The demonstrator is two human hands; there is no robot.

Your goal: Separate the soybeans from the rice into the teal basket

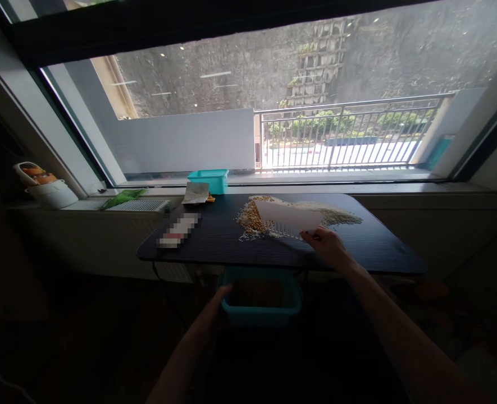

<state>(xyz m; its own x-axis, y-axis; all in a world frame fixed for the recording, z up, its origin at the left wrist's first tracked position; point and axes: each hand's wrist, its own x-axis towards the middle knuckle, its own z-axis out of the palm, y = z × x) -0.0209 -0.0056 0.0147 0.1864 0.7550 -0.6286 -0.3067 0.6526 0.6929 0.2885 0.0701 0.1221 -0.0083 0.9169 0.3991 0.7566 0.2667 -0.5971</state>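
Note:
My right hand grips the lower right corner of a flat white toothed scraper. The scraper is tilted over a spread pile of grains on the dark table. Yellow kernels lie at the pile's left, and pale, rice-like grains stretch to the right. Below the table's front edge, my left hand holds the left rim of a teal plastic tub. Small brownish grains lie in the tub, dim in the shadow. The left fingers are partly hidden behind the rim.
A second teal tub stands at the table's back left, with a paper packet before it. A blurred-out flat item lies at the left, a cable hanging below. A radiator and window border the table.

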